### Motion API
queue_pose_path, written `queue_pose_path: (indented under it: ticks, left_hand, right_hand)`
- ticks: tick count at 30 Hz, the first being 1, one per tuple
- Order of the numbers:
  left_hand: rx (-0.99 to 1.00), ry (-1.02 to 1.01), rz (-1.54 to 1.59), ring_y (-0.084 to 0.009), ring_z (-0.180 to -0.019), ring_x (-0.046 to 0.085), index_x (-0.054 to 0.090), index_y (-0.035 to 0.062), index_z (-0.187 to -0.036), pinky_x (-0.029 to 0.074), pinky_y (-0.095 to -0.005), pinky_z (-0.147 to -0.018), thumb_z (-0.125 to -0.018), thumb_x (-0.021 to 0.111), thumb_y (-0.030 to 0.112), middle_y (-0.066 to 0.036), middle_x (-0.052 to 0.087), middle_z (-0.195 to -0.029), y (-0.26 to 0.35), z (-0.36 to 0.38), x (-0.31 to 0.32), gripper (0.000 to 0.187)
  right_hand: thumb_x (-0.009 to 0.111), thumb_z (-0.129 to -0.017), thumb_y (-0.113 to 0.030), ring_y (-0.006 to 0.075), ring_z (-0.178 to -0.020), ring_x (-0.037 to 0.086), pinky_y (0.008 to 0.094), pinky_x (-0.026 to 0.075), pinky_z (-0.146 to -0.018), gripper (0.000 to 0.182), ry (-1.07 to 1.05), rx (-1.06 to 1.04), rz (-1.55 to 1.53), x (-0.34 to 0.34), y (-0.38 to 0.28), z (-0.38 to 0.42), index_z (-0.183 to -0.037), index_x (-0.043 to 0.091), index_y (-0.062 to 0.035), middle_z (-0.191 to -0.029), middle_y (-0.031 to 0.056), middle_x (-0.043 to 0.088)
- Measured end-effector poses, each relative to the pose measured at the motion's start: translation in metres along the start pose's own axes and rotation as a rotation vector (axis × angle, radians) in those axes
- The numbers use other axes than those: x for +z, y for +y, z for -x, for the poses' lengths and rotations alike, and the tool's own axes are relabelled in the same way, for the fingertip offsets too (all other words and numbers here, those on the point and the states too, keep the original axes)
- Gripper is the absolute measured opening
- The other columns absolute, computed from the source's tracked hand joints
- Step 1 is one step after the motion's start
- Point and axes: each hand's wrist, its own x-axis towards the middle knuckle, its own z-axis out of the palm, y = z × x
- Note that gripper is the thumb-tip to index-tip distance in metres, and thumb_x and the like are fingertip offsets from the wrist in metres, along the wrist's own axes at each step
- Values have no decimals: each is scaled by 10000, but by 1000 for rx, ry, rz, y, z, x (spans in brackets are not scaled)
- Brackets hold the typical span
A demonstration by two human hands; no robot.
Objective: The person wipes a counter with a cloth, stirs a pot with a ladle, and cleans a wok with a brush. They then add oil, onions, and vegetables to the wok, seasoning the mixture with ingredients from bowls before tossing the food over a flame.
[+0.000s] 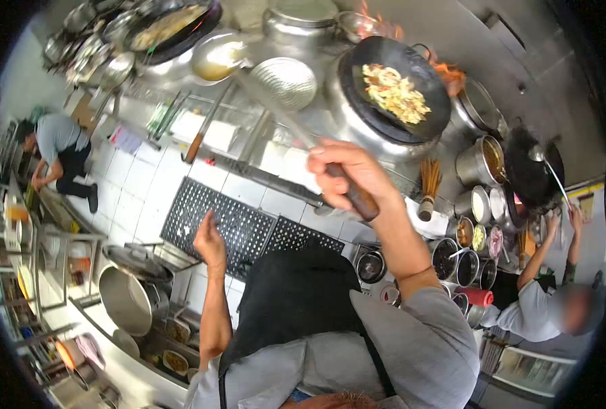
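Note:
My right hand (349, 178) is wrapped round the wooden handle of a long metal ladle (286, 117). The ladle's bowl end points to the upper left, with yellowish liquid showing there. To the right of it, a black wok (354, 71) sits over the stove with chopped, egg-coloured food (397, 94) inside. A perforated metal strainer (284, 83) lies on the worktop beyond the ladle handle. My left hand (209, 242) hangs apart from everything above the floor mat, its fingers loosely bent and nothing visible in them.
Flames (449, 73) rise behind the wok. Another wok (170, 31) stands at the far left. A bamboo brush (429, 185) and several seasoning pots (466, 266) are at right. One co-worker (531, 303) handles a ladle at right; another person (61, 146) bends at left. A large pot (124, 300) stands lower left.

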Motion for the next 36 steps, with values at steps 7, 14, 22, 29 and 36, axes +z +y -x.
queue_pose_path:
  ticks: [7,14,22,29,36]
  left_hand:
    - [557,-359,274,-306,-875,667,673,12,-1033,525,-373,-777,-778,553,-119,-151,692,-982,201,-30,138,311]
    - [438,-506,228,-270,-860,688,677,-1,-1051,546,-343,-753,-808,531,-122,-164,693,-1017,224,-25,136,308]
    - [-108,-201,54,-109,-711,632,649,-58,-1094,509,-229,-642,-954,539,45,-104,700,-941,112,-92,45,206]
    - [-83,-135,293,-115,-744,639,657,-25,-1097,517,-232,-646,-948,548,34,-155,687,-1050,104,-190,67,195]
    - [-47,-117,34,-115,-688,637,666,-41,-1078,511,-242,-623,-919,546,-16,-115,702,-919,82,-218,37,200]
  right_hand:
    - [553,-873,-95,133,-382,441,279,377,-343,96,478,-285,332,-114,-96,28,-830,533,-11,-564,40,490]
    - [545,-831,-84,149,-463,521,319,416,-433,143,850,-333,688,-262,-135,27,-906,589,29,-623,71,563]
    - [525,-835,-60,142,-452,534,314,410,-430,340,1046,-510,1087,-226,-127,0,-1158,601,13,-618,78,561]
    - [565,-854,-80,116,-372,451,270,362,-335,79,708,-453,530,-172,-177,-179,-799,572,-24,-542,13,487]
    - [581,-850,-81,94,-422,488,266,372,-341,51,726,-361,740,-174,-177,-308,-837,566,-34,-619,9,524]
